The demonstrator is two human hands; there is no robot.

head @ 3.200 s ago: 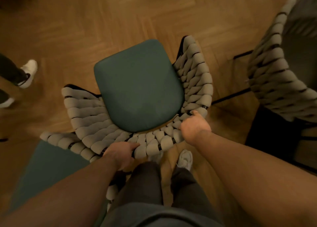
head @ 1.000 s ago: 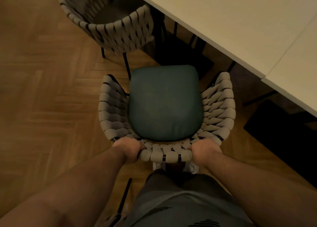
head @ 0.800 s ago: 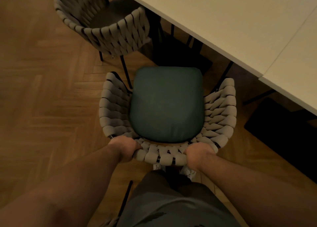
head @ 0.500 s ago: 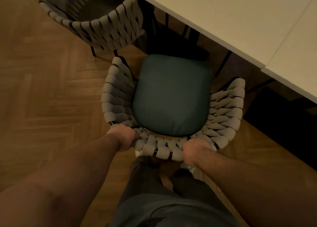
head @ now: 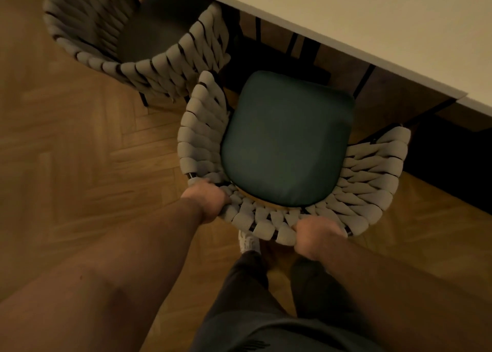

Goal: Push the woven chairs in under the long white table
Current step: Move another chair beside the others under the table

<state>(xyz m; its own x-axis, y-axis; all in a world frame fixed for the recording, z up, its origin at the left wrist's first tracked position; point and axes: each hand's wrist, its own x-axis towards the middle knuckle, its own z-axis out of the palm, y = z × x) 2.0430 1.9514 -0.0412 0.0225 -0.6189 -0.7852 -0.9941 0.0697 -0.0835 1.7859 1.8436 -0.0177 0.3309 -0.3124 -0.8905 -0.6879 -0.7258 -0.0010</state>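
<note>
Dim herringbone floor (head: 80, 165). A neighbouring chair (head: 159, 67) stands upper left. The left hand (head: 206, 201) grips the woven chair (head: 202, 139) by its back rim, and so does the right hand (head: 316, 234). The seat front is just short of the tabletop (head: 372, 19) edge. Its left arm could snag the neighbour. Its legs and the fingertips are hidden.

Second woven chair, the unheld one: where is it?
Head view, upper left: second woven chair stands beside the held chair, by the edge of the white table.
</note>
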